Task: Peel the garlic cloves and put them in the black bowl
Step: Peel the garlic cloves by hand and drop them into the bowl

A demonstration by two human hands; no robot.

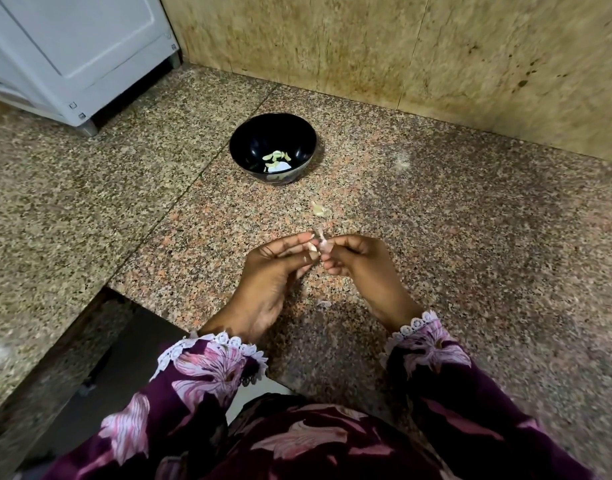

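Sleeves (200, 372): dark purple cloth with pink flowers and white lace cuffs, nearest to the camera, one on each wrist.
Dark gap (90, 358): low on the left, beside the counter edge; what lies in it I cannot tell.
Skin scrap (324, 303): a small pale piece that lies on the counter between the two wrists.
Left hand (273, 271): palm turned up, fingers curved inward, the thumb and fingertips pinch the garlic clove from the left.
Right hand (360, 265): fingers curled, the fingertips pinch the same clove from the right.
Garlic clove (320, 245): held above the counter between the fingertips of both hands, pale pink, with a bit of skin that sticks up at its top.
Loose skin (320, 209): a pale curled piece on the counter, just beyond the hands, between them and the bowl.
Counter (471, 237): speckled granite of brown and pink, with a thin joint line that runs from the left side toward the bowl.
Black bowl (263, 133): stands on the counter well beyond the hands; a pale pattern on its outer wall is too blurred to read.
Peeled cloves (276, 156): several yellowish pieces at the bottom of the bowl, with a white scrap (280, 166) just beside them.
White appliance (72, 46): far left, it stands on the counter on small feet.
Wall (401, 46): beige stone slabs with dark spots, behind the bowl.
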